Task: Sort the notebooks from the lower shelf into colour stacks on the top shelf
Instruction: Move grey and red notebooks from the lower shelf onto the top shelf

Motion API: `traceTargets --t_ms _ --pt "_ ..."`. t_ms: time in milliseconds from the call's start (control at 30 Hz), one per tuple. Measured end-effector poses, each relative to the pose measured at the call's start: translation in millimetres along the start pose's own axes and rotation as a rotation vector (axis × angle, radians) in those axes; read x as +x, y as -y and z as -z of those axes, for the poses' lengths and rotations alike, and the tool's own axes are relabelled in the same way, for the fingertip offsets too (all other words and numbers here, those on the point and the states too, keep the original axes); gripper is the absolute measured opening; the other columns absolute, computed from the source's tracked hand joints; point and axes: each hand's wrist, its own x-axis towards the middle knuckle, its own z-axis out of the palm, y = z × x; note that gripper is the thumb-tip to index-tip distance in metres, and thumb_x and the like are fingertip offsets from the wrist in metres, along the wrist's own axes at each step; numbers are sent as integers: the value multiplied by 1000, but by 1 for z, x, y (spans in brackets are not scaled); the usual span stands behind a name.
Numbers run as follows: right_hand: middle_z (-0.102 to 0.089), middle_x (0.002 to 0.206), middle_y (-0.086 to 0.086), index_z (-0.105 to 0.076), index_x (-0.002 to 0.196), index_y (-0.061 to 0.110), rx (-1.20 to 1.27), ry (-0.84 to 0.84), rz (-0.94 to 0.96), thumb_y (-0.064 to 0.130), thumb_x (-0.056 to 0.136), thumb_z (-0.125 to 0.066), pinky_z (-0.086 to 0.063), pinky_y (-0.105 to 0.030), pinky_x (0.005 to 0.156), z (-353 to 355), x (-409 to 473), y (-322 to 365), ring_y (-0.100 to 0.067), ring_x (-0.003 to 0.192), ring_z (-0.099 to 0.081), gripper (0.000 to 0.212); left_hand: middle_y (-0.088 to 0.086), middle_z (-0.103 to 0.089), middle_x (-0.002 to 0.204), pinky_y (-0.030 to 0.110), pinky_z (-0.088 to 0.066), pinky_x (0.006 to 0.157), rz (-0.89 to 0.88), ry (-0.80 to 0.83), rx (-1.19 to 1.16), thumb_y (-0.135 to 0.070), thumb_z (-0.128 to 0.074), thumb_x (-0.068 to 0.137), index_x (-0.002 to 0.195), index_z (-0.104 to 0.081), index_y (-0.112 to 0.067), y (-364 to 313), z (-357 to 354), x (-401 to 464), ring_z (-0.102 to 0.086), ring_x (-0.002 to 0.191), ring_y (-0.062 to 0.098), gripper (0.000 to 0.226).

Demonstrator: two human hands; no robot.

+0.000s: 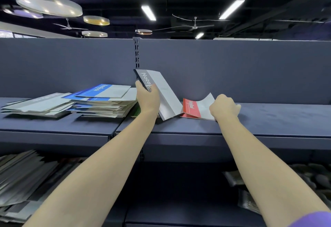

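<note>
My left hand [148, 96] grips a grey notebook [161, 92] by its spine and holds it tilted up over the top shelf [268, 119]. To its right lies a red notebook [192, 109], its far white corner curled up. My right hand [224, 107] holds that red notebook at its right edge, fingers curled. Left of my left hand sits a stack of blue notebooks [103, 99], and further left a grey stack [39, 105]. A sliver of green notebook [137, 111] shows behind my left wrist.
The lower shelf holds a messy heap of notebooks [23, 182] at the left and some dark packets [247, 191] at the right. A slotted upright [136, 53] divides the blue back panel. The top shelf's right half is bare.
</note>
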Motion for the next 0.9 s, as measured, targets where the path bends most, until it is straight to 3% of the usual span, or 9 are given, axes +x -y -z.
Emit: traceTargets --t_ms 167,233,333,433,567,633,733,900 --pt "-57 91 -9 -43 80 11 127 7 -11 6 89 -51 -40 -37 89 -3 1 -2 -31 87 -51 12 -6 -61 92 27 -51 69 -13 -55 -144 -13 -50 93 104 -48 -12 -7 3 -1 -57 74 10 11" --pt "-58 98 -11 -47 89 10 174 32 -1 8 88 -51 -41 -37 89 -5 1 -1 -33 94 -53 4 -4 -62 95 28 -51 73 -7 -73 -209 -13 -53 94 104 -49 -14 -8 4 1 -59 81 11 10" --pt "-59 114 -9 -56 113 15 122 74 63 9 85 -50 -42 -36 89 -7 1 2 -32 109 -53 29 -1 -65 100 33 -56 79 32 0 -236 -14 -55 94 106 -51 -15 -10 3 0 -64 88 16 12" --pt "-66 100 -9 -66 99 11 141 55 109 4 85 -47 -42 -32 77 -10 2 3 -31 96 -58 25 2 -66 107 37 -58 80 94 132 -178 -13 -55 94 107 -53 -15 -8 -1 -2 -66 96 22 13" --pt "-69 86 -10 -64 88 4 607 -15 201 21 100 -42 -47 -34 67 -4 -2 10 -30 82 -63 30 3 -67 107 29 -57 64 133 265 -101 -12 -55 95 111 -55 -12 -7 -4 -5 -66 87 18 16" --pt "-71 82 -8 -62 86 6 795 47 210 34 101 -40 -53 -35 65 0 -8 17 -23 71 -65 38 6 -66 109 33 -58 70 118 295 -40 -12 -53 94 110 -55 -12 -6 -5 -7 -66 90 21 16" --pt "-62 76 -2 -56 80 15 568 83 306 47 99 -43 -49 -37 64 -1 -14 20 -17 68 -55 39 13 -63 113 44 -53 85 42 338 129 -20 -51 94 114 -51 -9 -5 -6 -12 -60 94 29 22" --pt "-64 82 7 -57 95 22 308 -40 394 55 97 -50 -44 -35 73 6 -23 21 -19 81 -59 34 16 -59 99 42 -48 74 -15 303 294 -16 -46 96 112 -43 -4 -11 -7 -19 -53 82 27 20"
